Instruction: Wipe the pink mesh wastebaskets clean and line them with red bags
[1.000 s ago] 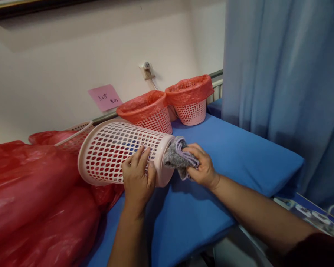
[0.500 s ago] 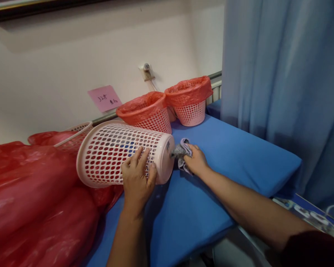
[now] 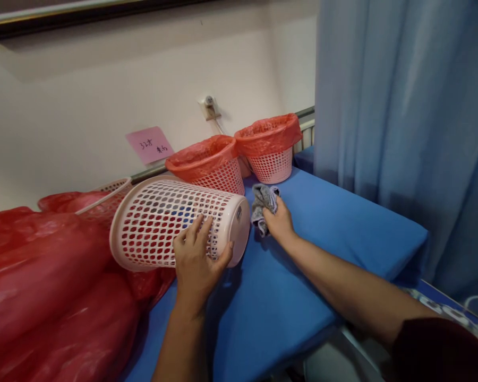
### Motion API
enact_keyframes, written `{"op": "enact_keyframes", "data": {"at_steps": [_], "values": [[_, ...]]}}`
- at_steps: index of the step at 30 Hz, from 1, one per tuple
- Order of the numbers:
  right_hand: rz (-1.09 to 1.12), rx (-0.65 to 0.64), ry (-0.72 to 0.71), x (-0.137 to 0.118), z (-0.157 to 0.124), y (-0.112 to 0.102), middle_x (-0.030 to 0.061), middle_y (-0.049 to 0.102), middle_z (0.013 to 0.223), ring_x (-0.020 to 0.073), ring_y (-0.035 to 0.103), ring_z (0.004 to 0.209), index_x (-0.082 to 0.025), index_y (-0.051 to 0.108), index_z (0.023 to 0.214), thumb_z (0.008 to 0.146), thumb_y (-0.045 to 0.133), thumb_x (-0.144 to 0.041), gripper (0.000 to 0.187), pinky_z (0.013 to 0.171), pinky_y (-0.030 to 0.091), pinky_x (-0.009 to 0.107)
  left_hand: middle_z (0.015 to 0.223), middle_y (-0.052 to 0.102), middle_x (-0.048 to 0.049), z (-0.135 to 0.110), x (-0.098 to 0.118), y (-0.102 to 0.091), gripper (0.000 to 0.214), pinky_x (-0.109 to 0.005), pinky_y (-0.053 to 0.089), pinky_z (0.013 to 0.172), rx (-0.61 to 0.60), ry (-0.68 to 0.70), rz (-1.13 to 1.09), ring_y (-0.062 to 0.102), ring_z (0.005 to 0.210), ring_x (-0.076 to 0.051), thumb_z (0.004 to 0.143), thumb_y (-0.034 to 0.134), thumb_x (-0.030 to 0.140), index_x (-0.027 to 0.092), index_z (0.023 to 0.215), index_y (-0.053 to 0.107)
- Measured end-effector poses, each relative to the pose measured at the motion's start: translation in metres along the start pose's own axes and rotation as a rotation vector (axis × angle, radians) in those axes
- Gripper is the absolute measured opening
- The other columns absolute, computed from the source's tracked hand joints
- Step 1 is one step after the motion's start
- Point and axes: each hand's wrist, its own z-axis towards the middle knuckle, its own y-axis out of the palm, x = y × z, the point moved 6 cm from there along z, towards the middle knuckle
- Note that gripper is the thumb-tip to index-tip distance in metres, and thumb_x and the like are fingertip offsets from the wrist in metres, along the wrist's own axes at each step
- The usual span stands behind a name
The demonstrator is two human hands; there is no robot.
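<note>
A pale pink perforated plastic basket (image 3: 171, 225) lies on its side, its solid base facing right. My left hand (image 3: 197, 260) rests on the near side of the basket, fingers spread over the holes and thumb near the base rim. Just right of the base, my right hand (image 3: 279, 220) grips a crumpled grey and lilac cloth (image 3: 263, 204). A narrow gap shows between cloth and base.
Two upright pink baskets lined with red bags, one at centre (image 3: 223, 178) and one farther right (image 3: 273, 167), stand behind. Red plastic bags (image 3: 51, 286) pile up at left. Everything sits on a blue-covered surface (image 3: 342, 223); a blue curtain (image 3: 382, 106) hangs right.
The cloth in my right hand has moved up and slightly away from the basket's base. My left thumb has shifted right toward the base rim, while the basket lies in nearly the same place.
</note>
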Motion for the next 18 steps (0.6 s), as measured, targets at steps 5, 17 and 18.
{"op": "enact_keyframes", "data": {"at_steps": [5,17,18], "values": [[-0.082,-0.130,-0.117,-0.020,-0.019,0.021,0.0176,0.061,0.140,0.0284,0.060,0.130,-0.014,0.053,0.144,0.084,0.062,-0.019,0.060,0.112,0.047,0.041,0.147,0.062,-0.0205,-0.001,0.000,0.000,0.058,-0.057,0.045,0.107,0.001,-0.011,-0.003,0.059,0.122,-0.040,0.088,0.072,0.043,0.016,0.138,0.061],[0.053,-0.028,-0.190,-0.019,-0.019,0.005,0.0163,0.058,0.147,0.0229,0.057,0.136,-0.015,0.040,0.152,0.091,0.052,-0.023,0.063,0.115,0.047,0.038,0.146,0.062,-0.0211,-0.003,0.001,0.001,0.057,-0.058,0.043,0.108,0.014,-0.032,0.002,0.059,0.123,-0.040,0.089,0.070,0.041,0.017,0.139,0.059],[0.073,-0.023,-0.316,-0.029,-0.025,0.003,0.0174,0.055,0.150,0.0244,0.052,0.141,-0.015,0.039,0.153,0.088,0.055,-0.022,0.067,0.119,0.043,0.040,0.146,0.062,-0.0212,-0.002,0.001,0.002,0.058,-0.058,0.043,0.108,0.011,-0.029,-0.001,0.059,0.124,-0.040,0.089,0.070,0.042,0.018,0.140,0.058]]}}
